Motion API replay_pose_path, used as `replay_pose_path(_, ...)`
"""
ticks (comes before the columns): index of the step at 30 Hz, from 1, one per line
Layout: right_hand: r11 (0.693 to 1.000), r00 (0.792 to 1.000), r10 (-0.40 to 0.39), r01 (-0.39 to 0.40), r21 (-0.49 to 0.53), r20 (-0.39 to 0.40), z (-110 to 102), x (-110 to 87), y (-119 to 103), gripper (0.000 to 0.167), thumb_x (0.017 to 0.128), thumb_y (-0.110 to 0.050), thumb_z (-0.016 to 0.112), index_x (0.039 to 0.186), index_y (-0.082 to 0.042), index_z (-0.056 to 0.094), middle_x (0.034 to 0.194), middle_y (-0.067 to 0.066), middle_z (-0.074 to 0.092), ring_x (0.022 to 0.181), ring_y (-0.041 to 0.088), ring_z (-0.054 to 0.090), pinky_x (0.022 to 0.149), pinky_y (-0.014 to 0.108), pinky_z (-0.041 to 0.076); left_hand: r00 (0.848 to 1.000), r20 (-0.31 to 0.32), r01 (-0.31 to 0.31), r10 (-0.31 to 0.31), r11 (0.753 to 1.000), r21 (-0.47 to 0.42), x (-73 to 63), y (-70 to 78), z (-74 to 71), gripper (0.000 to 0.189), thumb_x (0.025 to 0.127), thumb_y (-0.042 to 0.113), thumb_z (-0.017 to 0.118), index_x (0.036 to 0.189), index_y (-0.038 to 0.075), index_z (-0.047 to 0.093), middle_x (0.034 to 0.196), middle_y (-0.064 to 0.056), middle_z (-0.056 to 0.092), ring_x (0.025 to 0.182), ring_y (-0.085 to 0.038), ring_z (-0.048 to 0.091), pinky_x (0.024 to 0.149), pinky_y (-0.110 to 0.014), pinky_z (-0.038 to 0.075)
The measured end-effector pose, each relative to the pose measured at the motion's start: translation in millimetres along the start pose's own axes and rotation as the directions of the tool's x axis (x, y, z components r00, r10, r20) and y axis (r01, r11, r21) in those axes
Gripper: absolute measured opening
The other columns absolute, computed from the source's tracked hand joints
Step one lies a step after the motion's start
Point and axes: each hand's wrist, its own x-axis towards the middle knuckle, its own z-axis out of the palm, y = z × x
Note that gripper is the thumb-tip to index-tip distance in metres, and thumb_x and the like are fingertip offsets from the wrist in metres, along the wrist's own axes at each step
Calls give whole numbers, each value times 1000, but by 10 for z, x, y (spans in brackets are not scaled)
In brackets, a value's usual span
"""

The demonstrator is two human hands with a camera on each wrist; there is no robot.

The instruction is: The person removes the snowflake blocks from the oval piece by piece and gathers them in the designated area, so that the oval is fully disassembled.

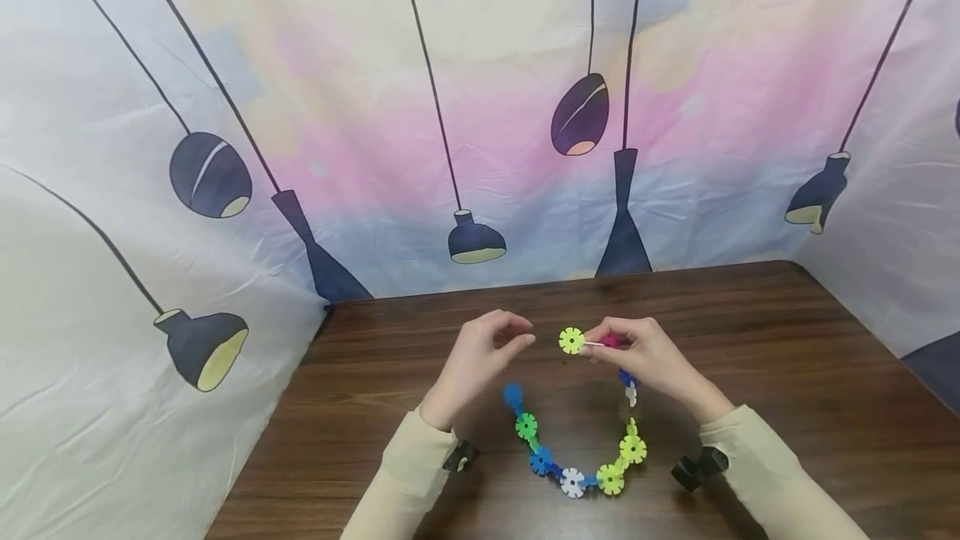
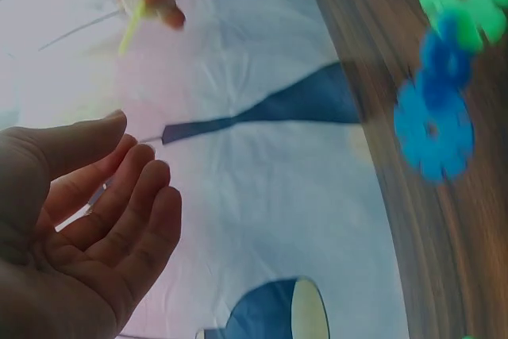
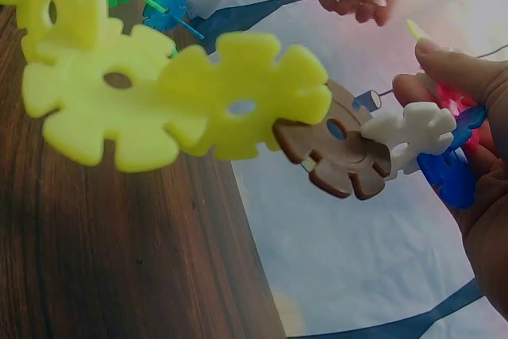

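Thumb and fingers of the right hand (image 1: 654, 352) pinch one end of a chain of notched, flower-shaped plastic discs (image 1: 611, 486), closing about a magenta notched disc (image 1: 611, 341) and a white disc seen edge-on (image 1: 593, 344). Beyond the fingertips juts a yellow-green notched disc with a central hole (image 1: 566, 347), probably held clear so its slotted rim stays reachable. Facing it, well apart, the left hand (image 1: 480, 357) has loosely bent fingers and holds nothing.

Below the right hand, the chain runs through blue, white and a brown notched disc (image 3: 353, 166) to more yellow-green ones, then curves in a U to a blue end disc (image 1: 513, 395) near the left wrist. That slack likely leaves the raised end free to turn. How much rests on the dark wooden table (image 1: 405, 348), I cannot tell. Behind hangs a pastel cloth printed with lamps (image 1: 510, 140).
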Motion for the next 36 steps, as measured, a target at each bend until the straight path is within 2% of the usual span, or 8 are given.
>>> replay_pose_path(7, 999, 999, -32, 32, 10, 10, 23, 2, -36, 8, 90, -13, 77, 96, -16, 76, 84, -1, 75, 65, 10, 66, 60, 28, 56, 999, 47, 17, -14, 997, -74, -34, 90, 146, 19, 94, 22, 74, 108, 10, 74, 99, 5, 70, 89, -9, 65, 83, -32, 57)
replay_pose_path(14, 997, 997, -79, 78, 7, 4, 54, 17, -60, 10, 88, -11, 78, 95, -18, 76, 80, -2, 73, 61, 11, 62, 59, 28, 56, 999, 53, 14, -8, 993, -119, -53, 123, 229, 18, 93, 23, 75, 105, 10, 74, 98, 3, 72, 87, -10, 67, 82, -36, 58)
replay_pose_path(23, 988, 988, -153, 153, -23, -5, 102, 6, -27, 15, 87, -9, 79, 96, -20, 76, 86, -7, 74, 63, 8, 61, 60, 28, 56, 991, 56, 125, -118, 980, -154, -89, 118, 302, 19, 94, 28, 74, 103, 11, 76, 98, 4, 73, 85, -10, 64, 77, -26, 55)
replay_pose_path(29, 971, 972, -233, 231, -59, -28, 135, -3, -9, 22, 83, -2, 81, 96, -20, 76, 89, -5, 75, 66, 4, 62, 61, 27, 57, 985, 77, 165, -151, 963, -215, -92, 109, 364, 19, 96, 27, 71, 102, 10, 76, 95, 1, 74, 80, -11, 62, 71, -27, 53)
replay_pose_path(36, 949, 949, -313, 311, -57, -26, 146, 25, -6, 24, 82, 0, 80, 95, -19, 75, 85, -4, 74, 62, 3, 56, 56, 19, 50, 982, 100, 177, -159, 962, -209, -64, 82, 377, 21, 99, 28, 67, 98, 9, 74, 92, -7, 74, 69, -9, 56, 63, -25, 48)
